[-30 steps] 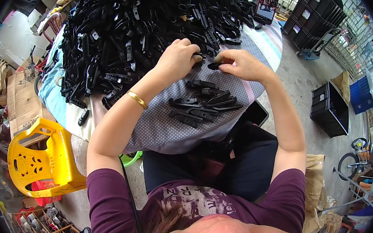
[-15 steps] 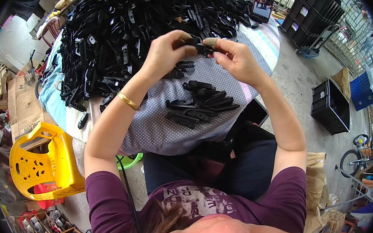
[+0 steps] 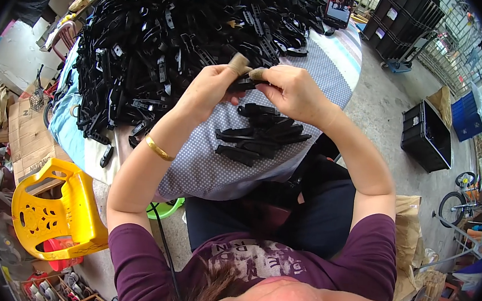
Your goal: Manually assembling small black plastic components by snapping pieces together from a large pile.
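My left hand [image 3: 209, 86] and my right hand [image 3: 294, 92] meet over the table's near side, fingers pinched on one slim black piece [image 3: 246, 83]. The fingers cover much of it, so its exact kind is unclear. Tan wraps cover the left thumb and a right finger. Just below the hands, a small group of similar slim black pieces [image 3: 263, 135] lies side by side on the dotted cloth. Beyond the hands rises a large heap of black strap-like pieces [image 3: 147, 37], some with shiny parts.
A patterned cloth [image 3: 193, 169] covers the round table. At its far right edge stands a phone [image 3: 340, 6] with a lit screen. A yellow plastic chair [image 3: 61, 214] is at the left. Black crates [image 3: 401, 21] and an open black bin [image 3: 426, 136] stand on the right floor.
Both hands have come nearer to me, with the black piece between them. The left thumb now points up and the right hand has turned over the piece.
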`<state>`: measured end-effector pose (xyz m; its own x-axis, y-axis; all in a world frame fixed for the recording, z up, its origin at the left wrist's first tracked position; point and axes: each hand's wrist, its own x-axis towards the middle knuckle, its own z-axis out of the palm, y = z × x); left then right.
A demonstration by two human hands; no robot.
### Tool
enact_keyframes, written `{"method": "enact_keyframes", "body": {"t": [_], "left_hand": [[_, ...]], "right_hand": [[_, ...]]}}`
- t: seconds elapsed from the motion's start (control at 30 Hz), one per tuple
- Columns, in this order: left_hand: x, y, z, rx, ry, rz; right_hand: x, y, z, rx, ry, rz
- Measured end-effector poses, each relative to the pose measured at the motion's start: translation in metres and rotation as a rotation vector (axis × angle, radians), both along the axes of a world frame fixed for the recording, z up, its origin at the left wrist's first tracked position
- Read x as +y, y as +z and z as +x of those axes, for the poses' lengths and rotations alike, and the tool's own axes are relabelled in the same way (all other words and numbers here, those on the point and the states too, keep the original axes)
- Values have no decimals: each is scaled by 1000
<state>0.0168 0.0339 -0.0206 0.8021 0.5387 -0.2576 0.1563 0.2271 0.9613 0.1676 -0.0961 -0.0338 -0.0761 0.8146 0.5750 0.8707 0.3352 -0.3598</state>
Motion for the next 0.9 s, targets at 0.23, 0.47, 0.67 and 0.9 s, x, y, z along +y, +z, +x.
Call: {"method": "enact_keyframes", "body": {"t": [0.23, 0.47, 0.67, 0.9], "left_hand": [[-10, 7, -9, -27, -164, 543], [-17, 2, -8, -177, -158, 1046], [-17, 3, -6, -191, -195, 964], [23, 15, -18, 35, -168, 948]], "right_hand": [[2, 1, -5, -44, -53, 145], [-1, 3, 0, 139, -16, -107], [-4, 8, 5, 175, -54, -71], [2, -2, 19, 89, 33, -315]]}}
